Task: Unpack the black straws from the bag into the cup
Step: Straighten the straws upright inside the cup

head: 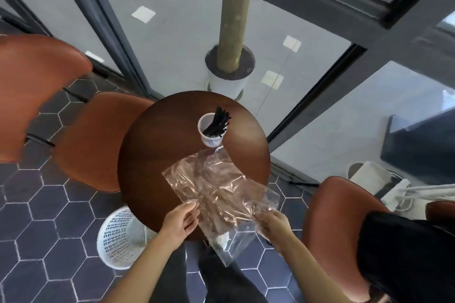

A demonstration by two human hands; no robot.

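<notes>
Head view: a clear plastic bag (216,187) is seen spread flat over the near half of a round brown table (157,155), its near end hanging past the table's edge. The bag's left edge is pinched by the left hand (181,220) between thumb and curled fingers, at the table's near rim. The bag's right edge is grasped by the right hand (273,225), whose fingers are curled into the film beyond the table's rim. The bag thus lies stretched between the two hands and extends away from them toward the cup.

A bundle of black straws (218,122) is held upright in a translucent cup (209,130), leaning toward the cup's far right rim. The cup stands on the far part of the table, just beyond the bag's far corner and well apart from both hands. No straws can be made out inside the bag.

No writing or brand can be read on the bag or the cup; a small whitish patch near the bag's hanging end is too blurred to be identified.

A white mesh basket (118,238) stands on the hexagon-tiled floor at the left, beside the table.
</notes>
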